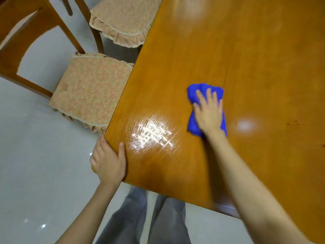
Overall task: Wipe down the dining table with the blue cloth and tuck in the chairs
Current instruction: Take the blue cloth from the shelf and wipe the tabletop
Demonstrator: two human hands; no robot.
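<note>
The wooden dining table (237, 55) fills the right side of the view. A folded blue cloth (193, 93) lies flat on it, and my right hand (209, 111) presses down on the cloth with fingers spread. My left hand (109, 161) grips the table's near left corner, thumb on top. Two wooden chairs stand along the left edge: the near chair (89, 92) with a patterned seat cushion pulled partly out, and the far chair (123, 20) with its cushion partly under the table.
A streaky wet patch (153, 133) reflects light on the tabletop near my left hand. Pale glossy floor tiles (35, 155) spread to the left. My legs in grey trousers (146, 219) stand at the table's near edge.
</note>
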